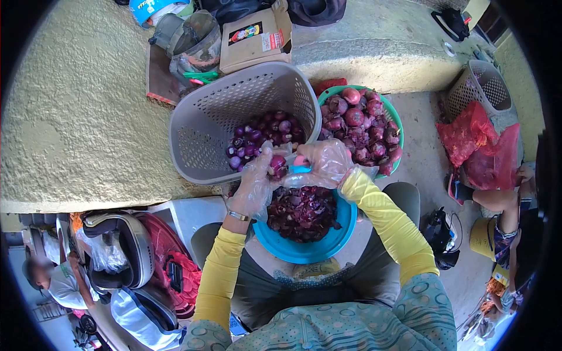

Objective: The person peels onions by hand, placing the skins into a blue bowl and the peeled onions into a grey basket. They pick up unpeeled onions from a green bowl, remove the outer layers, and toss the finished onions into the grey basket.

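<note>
In a clear plastic glove, my left hand (253,186) is closed round a red onion (277,166). My right hand (328,164), gloved too, grips a small tool with a blue and pink handle (300,167) against the onion; its blade cannot be made out. Both hands are over the near edge of a grey perforated basket (202,111) that holds peeled purple onions (252,137). Below them a blue basin (345,234) contains dark red onion skins (301,213). Unpeeled onions (355,117) fill a green-rimmed basket (400,131) at the right.
A cardboard box (252,38) and plastic containers (184,35) stand behind the grey basket. Red mesh sacks (468,134) and another basket (480,88) are at the right. Helmets (120,251) lie at the left. Other people are at both sides, apart from my hands.
</note>
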Motion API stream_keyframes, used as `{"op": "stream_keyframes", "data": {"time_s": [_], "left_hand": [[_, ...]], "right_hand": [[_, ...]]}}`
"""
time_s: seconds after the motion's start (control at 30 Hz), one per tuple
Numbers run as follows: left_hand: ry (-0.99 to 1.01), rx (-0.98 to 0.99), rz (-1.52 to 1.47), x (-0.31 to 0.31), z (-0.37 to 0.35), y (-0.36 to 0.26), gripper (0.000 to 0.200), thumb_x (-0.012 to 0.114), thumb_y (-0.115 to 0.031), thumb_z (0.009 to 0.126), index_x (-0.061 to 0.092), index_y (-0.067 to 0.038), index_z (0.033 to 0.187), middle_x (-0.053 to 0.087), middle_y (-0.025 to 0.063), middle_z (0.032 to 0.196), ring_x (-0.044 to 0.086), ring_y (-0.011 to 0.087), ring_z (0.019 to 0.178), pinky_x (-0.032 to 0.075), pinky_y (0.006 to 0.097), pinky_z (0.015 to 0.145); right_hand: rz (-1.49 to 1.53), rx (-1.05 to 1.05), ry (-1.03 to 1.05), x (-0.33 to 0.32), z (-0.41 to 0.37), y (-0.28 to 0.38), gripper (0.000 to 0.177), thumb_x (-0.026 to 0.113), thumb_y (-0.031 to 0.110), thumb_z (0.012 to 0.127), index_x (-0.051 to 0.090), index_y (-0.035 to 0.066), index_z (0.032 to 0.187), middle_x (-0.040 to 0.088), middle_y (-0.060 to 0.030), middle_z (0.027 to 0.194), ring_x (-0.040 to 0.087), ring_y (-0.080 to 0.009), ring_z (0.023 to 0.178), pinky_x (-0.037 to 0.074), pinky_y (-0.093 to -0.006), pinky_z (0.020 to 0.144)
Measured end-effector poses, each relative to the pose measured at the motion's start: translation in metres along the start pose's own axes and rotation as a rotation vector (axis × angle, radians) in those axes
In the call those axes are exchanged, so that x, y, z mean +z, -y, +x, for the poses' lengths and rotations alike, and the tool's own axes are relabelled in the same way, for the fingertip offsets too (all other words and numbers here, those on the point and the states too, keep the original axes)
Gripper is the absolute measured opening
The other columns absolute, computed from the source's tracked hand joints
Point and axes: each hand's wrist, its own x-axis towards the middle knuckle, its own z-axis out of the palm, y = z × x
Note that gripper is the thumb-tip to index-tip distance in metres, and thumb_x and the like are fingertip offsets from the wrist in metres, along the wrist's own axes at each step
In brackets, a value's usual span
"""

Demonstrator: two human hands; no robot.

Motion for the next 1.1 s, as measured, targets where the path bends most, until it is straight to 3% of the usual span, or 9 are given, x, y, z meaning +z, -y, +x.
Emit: {"op": "stream_keyframes", "data": {"time_s": [0.13, 0.33, 0.43, 0.47, 0.53, 0.63, 0.87, 0.97, 1.1], "left_hand": [[0.044, 0.004, 0.001, 0.006, -0.001, -0.001, 0.053, 0.047, -0.052, 0.107, 0.065, -0.007, 0.128, 0.063, 0.0051, 0.123, 0.060, 0.0125, 0.103, 0.056, 0.0315, 0.092], [0.084, 0.076, 0.039, 0.008, 0.003, 0.003, 0.053, 0.045, -0.051, 0.108, 0.065, -0.006, 0.128, 0.063, 0.0066, 0.127, 0.061, 0.0142, 0.108, 0.054, 0.0282, 0.092], [0.087, 0.053, -0.014, 0.010, 0.002, 0.000, 0.053, 0.045, -0.050, 0.108, 0.065, -0.006, 0.128, 0.062, 0.0068, 0.130, 0.061, 0.0147, 0.109, 0.054, 0.0273, 0.091], [0.089, 0.053, -0.014, 0.009, 0.003, 0.001, 0.053, 0.045, -0.050, 0.108, 0.065, -0.006, 0.128, 0.062, 0.0068, 0.130, 0.061, 0.0147, 0.109, 0.054, 0.0273, 0.091], [0.112, 0.038, -0.065, 0.006, 0.005, 0.004, 0.053, 0.045, -0.050, 0.108, 0.065, -0.005, 0.128, 0.062, 0.0067, 0.132, 0.061, 0.0149, 0.110, 0.054, 0.0280, 0.092], [0.109, 0.036, -0.078, 0.003, 0.007, 0.006, 0.052, 0.046, -0.049, 0.108, 0.064, -0.005, 0.128, 0.062, 0.0076, 0.132, 0.061, 0.0153, 0.111, 0.054, 0.0295, 0.093], [0.081, 0.087, -0.006, 0.006, 0.005, 0.007, 0.051, 0.048, -0.049, 0.108, 0.063, -0.004, 0.128, 0.062, 0.0078, 0.132, 0.060, 0.0142, 0.109, 0.054, 0.0297, 0.090], [0.065, 0.092, -0.038, 0.000, 0.010, 0.011, 0.050, 0.048, -0.048, 0.108, 0.063, -0.005, 0.127, 0.062, 0.0075, 0.132, 0.059, 0.0137, 0.109, 0.054, 0.0296, 0.090], [-0.018, 0.085, 0.052, -0.002, 0.009, 0.010, 0.054, 0.044, -0.048, 0.109, 0.061, -0.001, 0.126, 0.062, 0.0112, 0.128, 0.062, 0.0184, 0.111, 0.054, 0.0324, 0.097]], "right_hand": [[-0.035, 0.024, -0.016, 0.004, 0.001, 0.000, 0.067, 0.073, 0.074, 0.074, 0.073, 0.010, 0.096, 0.070, -0.0175, 0.073, 0.071, -0.0396, 0.068, 0.056, -0.0492, 0.065], [-0.008, 0.043, 0.063, 0.005, 0.001, -0.002, 0.061, 0.073, 0.069, 0.078, 0.073, 0.012, 0.100, 0.072, -0.0153, 0.078, 0.071, -0.0385, 0.071, 0.056, -0.0494, 0.065], [0.069, 0.004, -0.006, 0.006, 0.000, -0.003, 0.058, 0.072, 0.067, 0.080, 0.075, 0.014, 0.102, 0.073, -0.0142, 0.079, 0.071, -0.0382, 0.072, 0.056, -0.0494, 0.066], [0.068, 0.005, -0.007, 0.006, -0.001, -0.002, 0.058, 0.072, 0.067, 0.080, 0.075, 0.014, 0.102, 0.073, -0.0142, 0.079, 0.071, -0.0382, 0.072, 0.056, -0.0494, 0.066], [0.117, 0.022, -0.037, 0.005, 0.000, 0.002, 0.055, 0.075, 0.064, 0.079, 0.071, 0.010, 0.085, 0.069, -0.0167, 0.072, 0.069, -0.0403, 0.069, 0.054, -0.0483, 0.064], [0.121, 0.013, -0.040, 0.009, -0.001, -0.001, 0.053, 0.073, 0.063, 0.082, 0.071, 0.010, 0.083, 0.068, -0.0167, 0.070, 0.068, -0.0405, 0.068, 0.054, -0.0482, 0.063], [0.105, 0.013, -0.018, 0.016, -0.001, -0.005, 0.050, 0.070, 0.061, 0.087, 0.071, 0.011, 0.082, 0.065, -0.0166, 0.065, 0.066, -0.0414, 0.064, 0.052, -0.0485, 0.060], [0.087, 0.031, 0.113, 0.007, 0.000, -0.002, 0.051, 0.064, 0.063, 0.090, 0.074, 0.013, 0.090, 0.068, -0.0179, 0.073, 0.069, -0.0401, 0.071, 0.055, -0.0499, 0.065], [0.022, -0.099, 0.118, 0.004, -0.002, 0.006, 0.050, 0.063, 0.066, 0.090, 0.075, 0.017, 0.089, 0.069, -0.0157, 0.075, 0.070, -0.0380, 0.070, 0.056, -0.0499, 0.065]]}}
